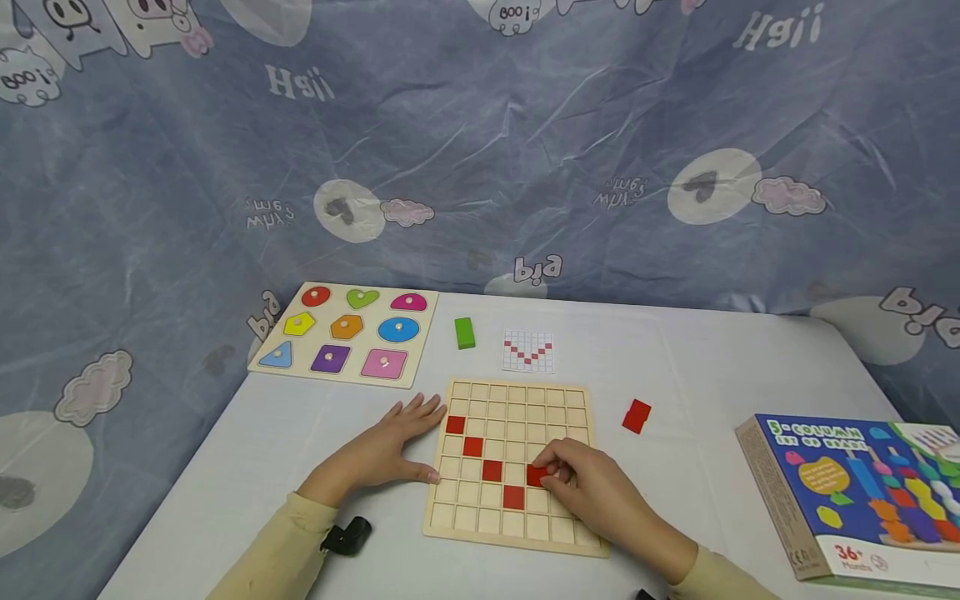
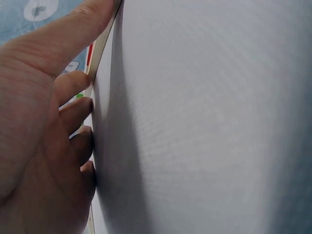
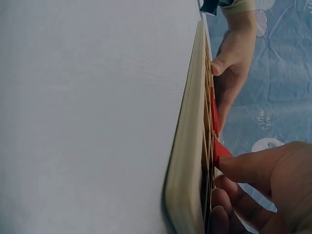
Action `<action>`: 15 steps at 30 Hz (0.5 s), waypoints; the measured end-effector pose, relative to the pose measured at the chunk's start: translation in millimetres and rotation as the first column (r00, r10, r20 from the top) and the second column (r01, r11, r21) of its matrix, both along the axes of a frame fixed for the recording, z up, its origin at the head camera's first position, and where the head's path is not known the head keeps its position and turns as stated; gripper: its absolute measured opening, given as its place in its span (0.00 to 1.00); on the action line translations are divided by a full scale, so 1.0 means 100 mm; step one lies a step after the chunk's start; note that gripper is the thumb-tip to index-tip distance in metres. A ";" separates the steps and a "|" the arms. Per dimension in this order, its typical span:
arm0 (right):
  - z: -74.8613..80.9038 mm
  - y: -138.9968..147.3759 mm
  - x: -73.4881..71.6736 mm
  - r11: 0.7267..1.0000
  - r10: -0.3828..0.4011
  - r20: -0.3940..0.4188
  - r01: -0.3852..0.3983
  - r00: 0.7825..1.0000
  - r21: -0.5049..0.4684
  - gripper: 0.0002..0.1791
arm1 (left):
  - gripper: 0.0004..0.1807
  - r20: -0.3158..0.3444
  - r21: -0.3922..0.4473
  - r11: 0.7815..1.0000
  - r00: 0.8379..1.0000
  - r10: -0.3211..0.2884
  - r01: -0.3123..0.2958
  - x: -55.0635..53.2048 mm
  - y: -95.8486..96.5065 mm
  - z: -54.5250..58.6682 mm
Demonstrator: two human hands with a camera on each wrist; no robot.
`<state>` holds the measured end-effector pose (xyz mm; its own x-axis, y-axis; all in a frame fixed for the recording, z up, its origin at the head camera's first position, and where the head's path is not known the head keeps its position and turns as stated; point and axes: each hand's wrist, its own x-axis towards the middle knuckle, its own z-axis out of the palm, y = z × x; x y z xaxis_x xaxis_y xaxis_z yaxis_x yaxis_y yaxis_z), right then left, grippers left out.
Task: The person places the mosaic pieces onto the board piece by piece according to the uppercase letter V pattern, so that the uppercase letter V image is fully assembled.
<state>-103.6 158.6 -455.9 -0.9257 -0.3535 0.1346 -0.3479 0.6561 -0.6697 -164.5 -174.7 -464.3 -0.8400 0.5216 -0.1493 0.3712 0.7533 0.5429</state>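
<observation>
A wooden grid board (image 1: pixel 550 417) lies on the white table, with several red square tiles (image 1: pixel 492 471) in its cells along a descending diagonal. My right hand (image 1: pixel 588 483) pinches another red square tile (image 1: pixel 536 475) between thumb and fingers, over a cell up and right of the lowest one. In the right wrist view this tile (image 3: pixel 222 150) stands tilted, one edge at the grid. My left hand (image 1: pixel 386 448) rests at the board's left side, fingers spread, thumb and fingertips touching the edge. A small card (image 1: pixel 528 351) with a V of red squares lies behind the board.
Loose red tiles (image 1: pixel 637 416) lie right of the board. A green block (image 1: pixel 465 333) sits beside the card. The shape puzzle board (image 1: pixel 347 375) occupies the back left, a colourful toy box (image 1: pixel 862 500) the right front. A patterned cloth (image 1: pixel 525 167) hangs behind the table.
</observation>
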 end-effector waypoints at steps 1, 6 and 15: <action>0.00 0.00 0.00 1.000 0.002 -0.008 -0.002 1.000 0.002 0.14 | 0.57 -0.001 0.001 1.000 1.000 -0.001 0.001 0.00 0.00 0.00; -0.02 0.00 -0.01 1.000 0.008 -0.021 -0.008 1.000 0.004 0.15 | 0.57 -0.004 0.001 1.000 1.000 -0.008 0.008 0.00 -0.01 -0.01; -0.02 -0.02 -0.01 0.999 0.011 -0.033 -0.009 0.999 0.046 0.14 | 0.57 -0.008 0.007 1.000 1.000 -0.009 0.009 0.00 -0.01 0.00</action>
<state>-104.6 157.0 -458.2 -0.9173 -0.3693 0.1490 -0.3765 0.6820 -0.6270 -164.1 -175.4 -464.4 -0.8366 0.5301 -0.1386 0.3823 0.7460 0.5453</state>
